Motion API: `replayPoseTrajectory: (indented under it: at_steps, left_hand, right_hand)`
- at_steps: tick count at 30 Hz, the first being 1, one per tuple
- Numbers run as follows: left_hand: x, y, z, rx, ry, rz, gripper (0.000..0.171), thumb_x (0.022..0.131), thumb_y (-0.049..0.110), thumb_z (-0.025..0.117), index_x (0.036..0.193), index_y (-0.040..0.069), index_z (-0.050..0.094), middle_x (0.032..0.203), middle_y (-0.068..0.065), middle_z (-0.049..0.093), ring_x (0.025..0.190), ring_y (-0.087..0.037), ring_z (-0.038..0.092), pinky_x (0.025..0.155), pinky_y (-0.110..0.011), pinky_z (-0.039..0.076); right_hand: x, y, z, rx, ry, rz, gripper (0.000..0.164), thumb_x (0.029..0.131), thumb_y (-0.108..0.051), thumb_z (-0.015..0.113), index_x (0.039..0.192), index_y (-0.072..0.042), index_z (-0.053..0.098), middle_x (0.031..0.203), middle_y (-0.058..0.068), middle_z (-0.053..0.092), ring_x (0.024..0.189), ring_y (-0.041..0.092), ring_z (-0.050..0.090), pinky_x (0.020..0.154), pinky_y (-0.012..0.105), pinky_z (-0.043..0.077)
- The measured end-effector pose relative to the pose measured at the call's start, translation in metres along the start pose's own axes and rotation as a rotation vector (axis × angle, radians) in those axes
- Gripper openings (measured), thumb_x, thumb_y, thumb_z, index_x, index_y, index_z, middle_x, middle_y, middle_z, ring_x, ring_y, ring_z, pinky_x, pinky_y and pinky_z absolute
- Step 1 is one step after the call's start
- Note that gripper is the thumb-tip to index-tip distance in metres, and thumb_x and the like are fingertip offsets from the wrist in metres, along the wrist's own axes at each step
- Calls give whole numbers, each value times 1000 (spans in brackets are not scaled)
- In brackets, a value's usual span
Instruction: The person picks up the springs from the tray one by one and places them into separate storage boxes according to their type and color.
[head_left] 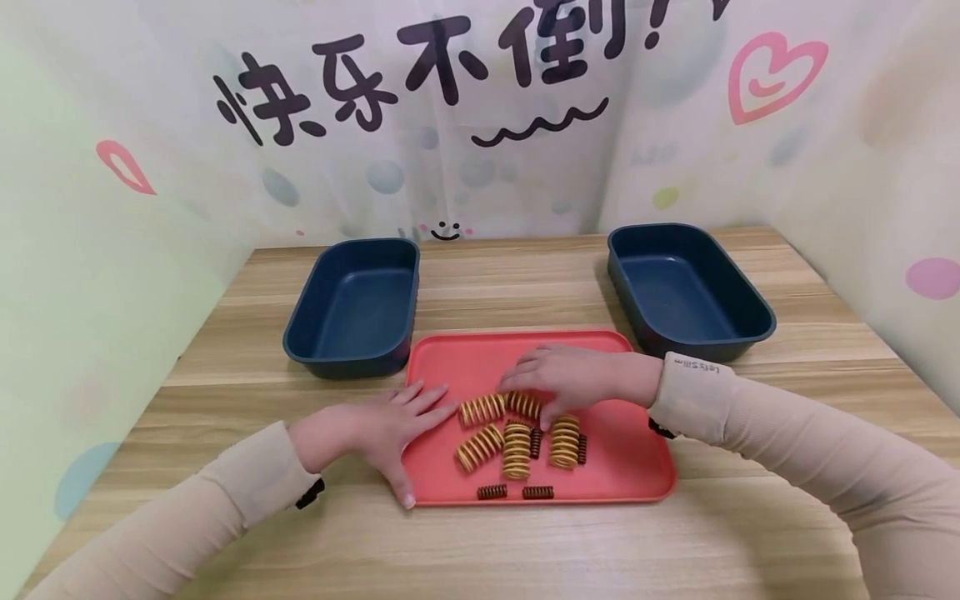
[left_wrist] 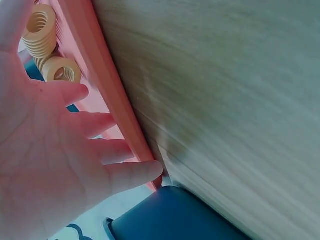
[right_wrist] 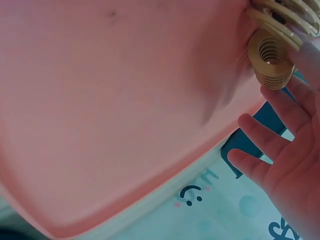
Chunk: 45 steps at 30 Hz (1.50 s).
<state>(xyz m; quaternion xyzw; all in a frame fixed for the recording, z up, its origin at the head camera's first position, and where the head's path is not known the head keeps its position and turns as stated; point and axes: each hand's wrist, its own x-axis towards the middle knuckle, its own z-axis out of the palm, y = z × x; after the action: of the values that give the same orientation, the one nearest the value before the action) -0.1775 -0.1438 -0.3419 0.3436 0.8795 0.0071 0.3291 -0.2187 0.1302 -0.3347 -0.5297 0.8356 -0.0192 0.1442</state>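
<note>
Several thick yellow springs (head_left: 517, 450) lie together on a red tray (head_left: 442, 358). Small dark springs (head_left: 492, 492) lie among them and along the near edge. My left hand (head_left: 386, 429) rests at the tray's left edge, fingers spread over the rim and thumb at the near-left corner; it grips nothing. From the right, my right hand (head_left: 566, 375) reaches over the tray, its thumb and fingers on either side of a yellow spring (head_left: 523, 405) at the back of the group. In the right wrist view, fairly straight fingers reach that spring (right_wrist: 270, 60), the index fingertip right at its side.
A blue bin (head_left: 352, 308) stands behind the tray on the left, and another blue bin (head_left: 690, 287) at the back right, close to the tray's corner. The wooden table (head_left: 510, 550) ends at a printed curtain (head_left: 517, 183) behind.
</note>
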Motion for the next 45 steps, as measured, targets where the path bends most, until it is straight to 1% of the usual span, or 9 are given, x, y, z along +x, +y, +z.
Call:
replayPoseTrajectory:
  at_steps: [3,7,13,21,25,31,36,45]
  left_hand:
    - [-1,1,0,2,-9,1,116,59,61,74,148,21,11,155,-5,-3,139,-34,-7,109,-55,6]
    - [-3,1,0,8,-14,11,115,59,60,75,148,21,12,155,-5,-4,139,-33,-8,108,-56,5]
    - [-6,1,1,14,-25,12,115,59,60,75,148,23,13,155,-4,-3,139,-33,-8,108,-57,2]
    - [-8,0,1,18,-21,-3,114,58,58,76,148,25,15,155,-2,-1,140,-33,-5,108,-57,3]
    - [-8,0,1,20,-20,-5,113,58,58,76,148,25,15,155,-2,-1,140,-33,-5,108,-57,3]
    - [-8,-1,1,34,-17,0,113,58,58,76,148,24,16,155,-3,0,140,-34,-4,108,-57,3]
    - [-8,0,1,32,-15,1,113,58,58,76,148,24,16,155,-3,0,140,-34,-4,108,-57,4]
    - [-8,1,1,19,-16,1,114,58,56,78,148,23,16,155,-4,0,140,-34,-4,108,-57,5]
  right_hand:
    - [0,-1,-1,11,-20,26,61,76,-29,74,130,-13,50,130,1,53,120,22,45,101,41,35]
    - [1,-1,-1,5,-24,32,58,77,-23,74,129,-13,51,128,2,54,119,22,46,100,41,36]
    - [2,0,0,-49,-4,2,52,78,-19,72,125,-10,52,123,3,57,115,21,49,99,40,37]
    - [3,1,-1,-123,31,-26,47,78,-19,71,120,-8,53,116,5,60,109,22,52,97,40,39]
    - [2,2,-1,-139,35,-28,46,78,-18,71,119,-9,54,115,5,60,108,22,53,96,42,39]
    - [-1,4,-7,-128,39,-5,48,77,-22,73,119,-10,54,114,3,60,108,21,53,96,42,39]
    - [-5,6,-15,-156,65,1,49,77,-23,71,120,-8,54,114,4,60,108,23,52,96,43,39]
    - [-17,12,-30,-139,102,51,56,74,-23,76,122,-5,53,118,8,59,109,26,52,94,43,41]
